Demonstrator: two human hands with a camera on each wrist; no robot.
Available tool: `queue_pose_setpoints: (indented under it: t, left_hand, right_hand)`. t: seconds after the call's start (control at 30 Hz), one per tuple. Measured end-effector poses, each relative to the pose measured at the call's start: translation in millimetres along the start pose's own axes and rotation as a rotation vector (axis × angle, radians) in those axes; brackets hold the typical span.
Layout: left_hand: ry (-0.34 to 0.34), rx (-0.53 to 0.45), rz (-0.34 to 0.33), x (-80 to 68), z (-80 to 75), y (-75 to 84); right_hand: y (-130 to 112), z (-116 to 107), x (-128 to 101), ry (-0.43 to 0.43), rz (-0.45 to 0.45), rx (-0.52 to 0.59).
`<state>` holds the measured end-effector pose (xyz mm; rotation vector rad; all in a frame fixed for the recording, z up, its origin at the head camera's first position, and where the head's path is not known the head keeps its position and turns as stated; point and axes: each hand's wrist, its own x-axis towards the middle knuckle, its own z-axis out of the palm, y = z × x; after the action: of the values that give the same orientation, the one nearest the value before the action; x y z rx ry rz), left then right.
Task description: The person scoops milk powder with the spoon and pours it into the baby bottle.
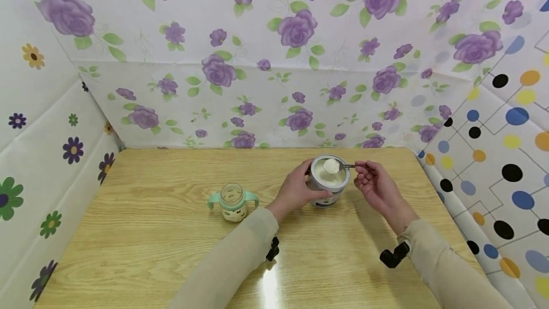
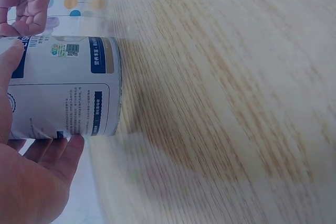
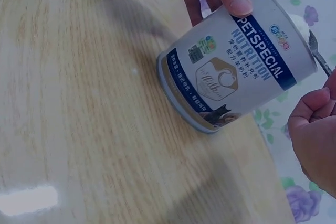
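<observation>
My left hand grips the side of a white and blue milk powder can, thumb on the near side and fingers round the far side. The can's top is open and pale powder shows inside. With thumb and fingertips, my right hand pinches the handle of a metal spoon. A heaped lump of white powder sits on the spoon, over the can's mouth. In the right wrist view, part of the spoon lies hidden behind the can's rim.
A clear baby bottle with mint-green handles stands uncapped on the wooden table, left of my left hand. Floral cloth hangs behind the table, and patterned cloth borders its right side.
</observation>
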<state>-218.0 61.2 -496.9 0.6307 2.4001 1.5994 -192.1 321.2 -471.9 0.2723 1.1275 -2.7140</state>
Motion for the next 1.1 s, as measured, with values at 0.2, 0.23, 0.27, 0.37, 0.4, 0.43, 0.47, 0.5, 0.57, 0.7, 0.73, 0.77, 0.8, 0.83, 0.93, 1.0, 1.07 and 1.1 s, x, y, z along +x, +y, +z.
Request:
queue_pose_setpoints:
  t: [0.2,0.23,0.27,0.37,0.4,0.43,0.47,0.5,0.57,0.7,0.73,0.77,0.8,0.83,0.93,1.0,1.07,1.1]
  left_hand:
    - [-0.002,-0.002,-0.001,0.1,-0.2,0.7]
    - [-0.002,-0.003,0.0,-0.2,-0.3,1.0]
    - [-0.001,-0.006,0.0,-0.5,-0.6,1.3]
    - [-0.001,-0.008,0.004,-1.0,-0.9,1.4]
    - [-0.002,-0.008,0.005,-1.0,-0.8,1.2]
    - [-0.003,-0.007,0.006,-1.0,-0.8,1.1]
    - [-0.004,-0.007,0.006,-1.0,-0.8,1.0]
    - [-0.004,-0.005,0.007,-0.9,-0.7,0.8]
    - [-0.003,-0.007,0.004,-0.9,-0.8,0.7]
    - [-0.004,0.0,-0.008,-0.7,-1.0,1.2]
    - [-0.005,0.002,-0.011,-0.7,-1.0,1.4]
    - [-0.005,0.004,-0.013,-0.5,-0.9,1.6]
    - [-0.007,0.004,-0.015,-0.4,-0.9,1.7]
    - [-0.006,0.002,-0.015,-0.2,-0.8,1.7]
    - [-0.006,0.0,-0.016,0.2,-0.9,1.7]
    - [-0.007,0.0,-0.015,0.3,-1.0,1.4]
    - [-0.006,-0.003,-0.014,0.4,-1.3,1.2]
    - [-0.005,-0.006,-0.013,0.2,-1.5,1.1]
  right_hand:
    - [0.9,-0.6,-0.2,-0.006,-0.007,-0.013]
    - [0.8,-0.3,-0.2,-0.007,-0.013,-0.012]
    - [0.7,0.1,-0.1,-0.006,-0.016,-0.013]
    - [0.5,0.4,0.1,-0.005,-0.007,-0.018]
    - [0.6,0.4,0.3,-0.005,-0.007,-0.018]
    - [0.6,0.4,0.4,-0.004,-0.008,-0.018]
    - [0.7,0.5,0.4,-0.004,-0.009,-0.018]
    - [0.7,0.5,0.6,-0.006,-0.011,-0.02]
    - [0.9,0.3,0.8,-0.009,-0.012,-0.024]
    - [0.8,0.6,0.4,-0.009,0.007,-0.021]
    - [0.7,0.7,0.3,-0.008,0.008,-0.018]
    - [0.6,0.9,0.2,-0.009,0.004,-0.018]
    - [0.4,1.2,0.4,-0.011,-0.001,-0.018]
    - [0.1,1.4,0.5,-0.012,-0.006,-0.019]
    - [-1.0,2.0,0.6,-0.021,-0.002,-0.009]
    - [-1.4,2.1,0.8,-0.02,0.001,-0.003]
    - [-1.6,2.4,0.9,-0.014,0.008,0.007]
    - [-1.6,2.2,1.2,-0.008,0.007,0.001]
